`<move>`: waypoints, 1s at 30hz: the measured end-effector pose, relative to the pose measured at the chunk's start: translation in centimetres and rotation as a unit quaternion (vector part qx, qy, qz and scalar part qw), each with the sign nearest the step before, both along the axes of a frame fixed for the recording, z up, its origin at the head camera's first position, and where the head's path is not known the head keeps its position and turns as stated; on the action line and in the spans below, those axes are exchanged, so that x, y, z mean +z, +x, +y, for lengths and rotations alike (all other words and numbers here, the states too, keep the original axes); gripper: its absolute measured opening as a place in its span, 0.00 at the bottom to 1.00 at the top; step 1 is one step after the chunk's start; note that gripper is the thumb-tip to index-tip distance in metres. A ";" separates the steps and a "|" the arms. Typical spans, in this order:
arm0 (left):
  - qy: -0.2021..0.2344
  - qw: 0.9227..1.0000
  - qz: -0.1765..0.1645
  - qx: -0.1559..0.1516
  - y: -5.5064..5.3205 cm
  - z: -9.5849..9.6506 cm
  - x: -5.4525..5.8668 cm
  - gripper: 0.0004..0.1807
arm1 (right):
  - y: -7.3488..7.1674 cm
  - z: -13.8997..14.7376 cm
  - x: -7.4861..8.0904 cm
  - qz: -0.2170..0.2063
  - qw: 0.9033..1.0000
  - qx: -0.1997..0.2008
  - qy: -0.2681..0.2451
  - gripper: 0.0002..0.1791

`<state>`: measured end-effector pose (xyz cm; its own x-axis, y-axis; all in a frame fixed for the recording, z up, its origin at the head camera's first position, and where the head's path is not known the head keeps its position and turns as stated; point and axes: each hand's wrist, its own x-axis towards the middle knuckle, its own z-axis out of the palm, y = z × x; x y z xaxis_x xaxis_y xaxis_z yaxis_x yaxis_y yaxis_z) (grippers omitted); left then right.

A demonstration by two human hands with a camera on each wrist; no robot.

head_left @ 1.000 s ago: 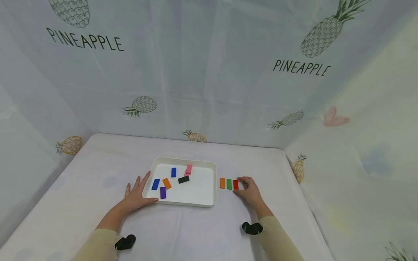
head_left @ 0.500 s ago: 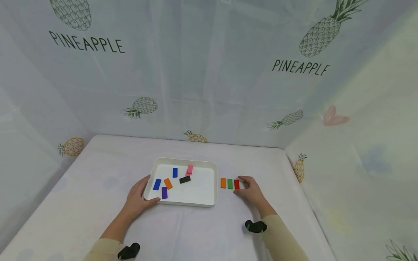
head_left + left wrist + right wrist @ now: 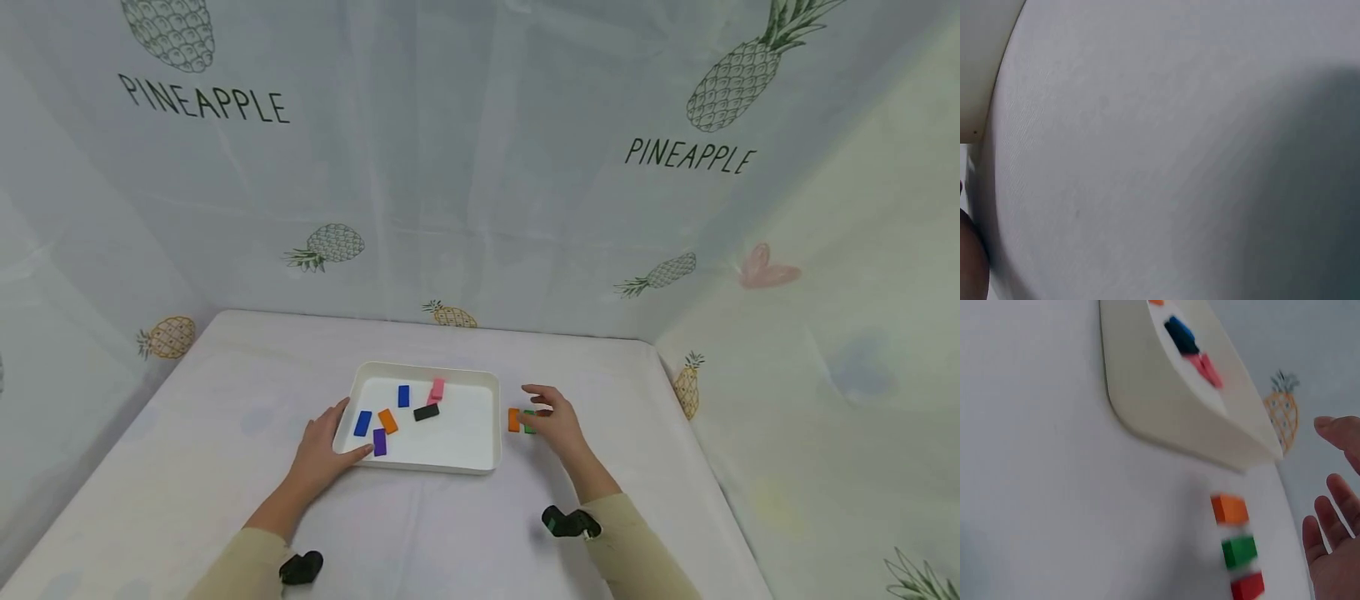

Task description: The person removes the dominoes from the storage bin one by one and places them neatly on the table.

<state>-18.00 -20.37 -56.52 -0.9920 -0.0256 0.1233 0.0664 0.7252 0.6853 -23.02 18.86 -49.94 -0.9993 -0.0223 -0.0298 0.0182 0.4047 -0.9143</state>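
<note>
My left hand (image 3: 318,454) rests against the left front corner of a white tray (image 3: 457,469), fingers along its side and thumb across the front rim. In the left wrist view only a bit of skin and the tray's wall (image 3: 982,69) show. My right hand (image 3: 557,423) hovers over the table right of the tray, fingers apart, holding nothing. Beneath or beside it stand an orange block (image 3: 513,420) and a partly covered green block (image 3: 529,428). A red block (image 3: 1248,587), beside the green block (image 3: 1239,551) in the right wrist view, is hidden by the hand in the head view.
Inside the tray lie two blue blocks (image 3: 403,396), an orange block (image 3: 387,421), a purple block (image 3: 380,442), a black block (image 3: 426,412) and pink blocks (image 3: 437,388). A pineapple-print cloth (image 3: 480,208) hangs behind the white-covered table (image 3: 420,533).
My right hand has left the red block, risen and moved left over the green and orange blocks. The spread fingers of my left hand have come together along the tray's side.
</note>
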 end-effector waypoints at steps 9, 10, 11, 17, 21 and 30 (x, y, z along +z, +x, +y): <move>-0.036 0.999 -0.009 -0.004 -0.1 -0.1 -0.1 0.52 | 0.7 -5.5 0.0 0.021 0.997 0.059 -0.048 0.28; -0.038 0.999 -0.009 -0.002 -0.1 -0.1 -0.1 0.52 | 0.8 -6.1 0.0 0.021 0.997 0.065 -0.047 0.27; -0.039 0.999 -0.009 0.001 0.0 -0.1 -0.1 0.52 | 0.9 -6.6 0.0 0.021 0.996 0.071 -0.046 0.27; -0.051 0.999 0.009 0.006 0.2 -0.1 0.0 0.52 | 1.4 -9.5 -0.3 0.016 0.994 0.095 -0.056 0.25; -0.052 0.998 0.030 -0.009 0.3 -0.1 -0.1 0.51 | 1.4 -10.9 -1.0 0.006 0.994 0.093 -0.050 0.24; -0.052 0.997 0.053 -0.004 0.0 0.4 -0.3 0.43 | 1.2 -12.4 -1.7 -0.040 0.996 0.060 -0.056 0.24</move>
<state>-18.01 -19.93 -56.81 -0.9734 -0.0004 0.2293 0.1400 0.7910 0.5956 -21.82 6.51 -51.69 -0.9837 -0.1491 -0.1007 0.0512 0.3045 -0.9511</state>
